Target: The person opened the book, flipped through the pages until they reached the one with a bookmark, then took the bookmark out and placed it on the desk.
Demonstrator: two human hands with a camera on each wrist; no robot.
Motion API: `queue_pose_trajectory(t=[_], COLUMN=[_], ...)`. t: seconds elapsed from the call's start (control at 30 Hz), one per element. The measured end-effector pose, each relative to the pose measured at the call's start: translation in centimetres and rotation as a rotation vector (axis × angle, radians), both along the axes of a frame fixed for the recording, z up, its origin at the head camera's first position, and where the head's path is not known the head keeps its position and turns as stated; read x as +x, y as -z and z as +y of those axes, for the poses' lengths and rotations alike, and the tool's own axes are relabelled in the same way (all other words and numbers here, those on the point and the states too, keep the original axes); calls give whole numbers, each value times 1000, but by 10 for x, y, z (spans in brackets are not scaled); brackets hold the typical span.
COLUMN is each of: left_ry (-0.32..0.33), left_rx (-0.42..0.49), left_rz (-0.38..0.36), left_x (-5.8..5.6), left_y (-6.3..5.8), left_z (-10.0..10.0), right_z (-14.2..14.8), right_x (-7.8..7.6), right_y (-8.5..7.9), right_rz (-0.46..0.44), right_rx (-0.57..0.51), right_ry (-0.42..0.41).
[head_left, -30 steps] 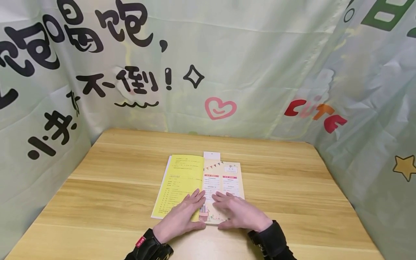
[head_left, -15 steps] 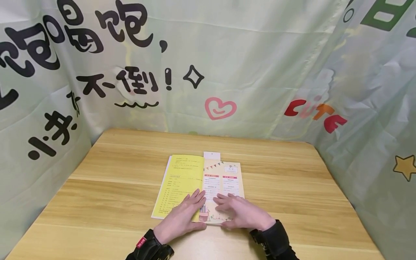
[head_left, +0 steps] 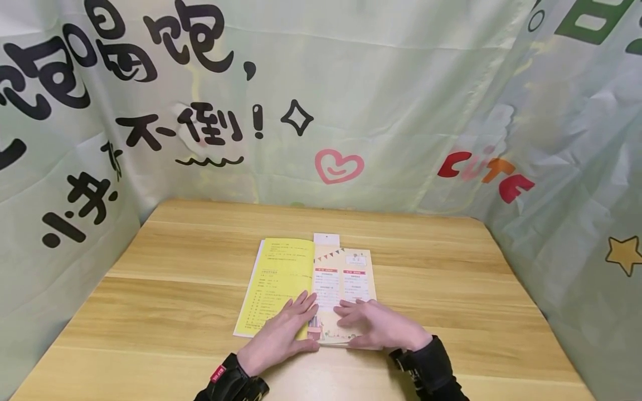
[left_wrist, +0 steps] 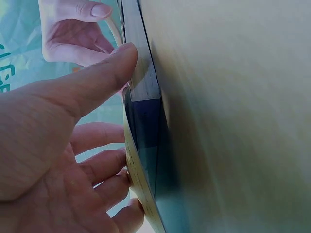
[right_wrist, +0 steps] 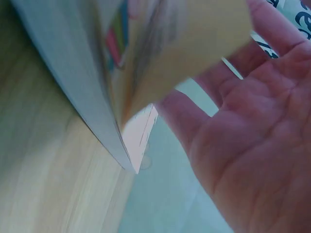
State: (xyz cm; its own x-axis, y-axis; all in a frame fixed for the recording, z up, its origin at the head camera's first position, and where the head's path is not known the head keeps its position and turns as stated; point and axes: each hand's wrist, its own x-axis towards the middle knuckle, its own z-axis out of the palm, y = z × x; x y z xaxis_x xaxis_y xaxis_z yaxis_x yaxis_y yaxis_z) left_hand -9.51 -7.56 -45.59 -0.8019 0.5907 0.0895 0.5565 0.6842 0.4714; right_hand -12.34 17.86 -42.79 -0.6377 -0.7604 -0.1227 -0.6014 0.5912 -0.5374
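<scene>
An open book (head_left: 281,278) lies on the table, a yellow page on its left and an illustrated contents page (head_left: 328,320) on its right. My left hand (head_left: 283,334) rests across the yellow page near the spine, fingers extended. Its thumb (left_wrist: 124,58) lies at the lower edge of the page block. My right hand (head_left: 383,326) is over the lower right of the contents page, thumb at the bottom edge. In the right wrist view, a lifted page (right_wrist: 204,43) bends up against the right fingers (right_wrist: 182,114). The left wrist view shows the right thumb (left_wrist: 101,10) at that page's edge.
A white tab (head_left: 326,239) sticks out past the top of the book. Wooden table (head_left: 441,267) surrounds the book. Printed fabric (head_left: 391,100) hangs behind the table and along both sides.
My right hand has slid a little to the right along the book's lower edge. My left hand stays almost in place. The head view has shifted slightly.
</scene>
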Motion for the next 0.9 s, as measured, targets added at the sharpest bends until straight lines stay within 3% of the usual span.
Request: queue_pose_trajectory(t=[0.23, 0.47, 0.67, 0.9], left_ry=[0, -1, -12, -26], left_rx=[3, 6, -3, -16], left_rz=[2, -4, -19, -32], left_x=[-1, 0, 0, 2], left_y=[0, 0, 0, 0], left_z=[0, 0, 1, 5], right_z=[10, 21, 29, 30], right_x=[-1, -1, -2, -8], right_y=[-7, -14, -14, -12], right_rz=[-64, -138, -55, 81], right_rx=[-25, -71, -79, -182], right_ry=[12, 80, 130, 93])
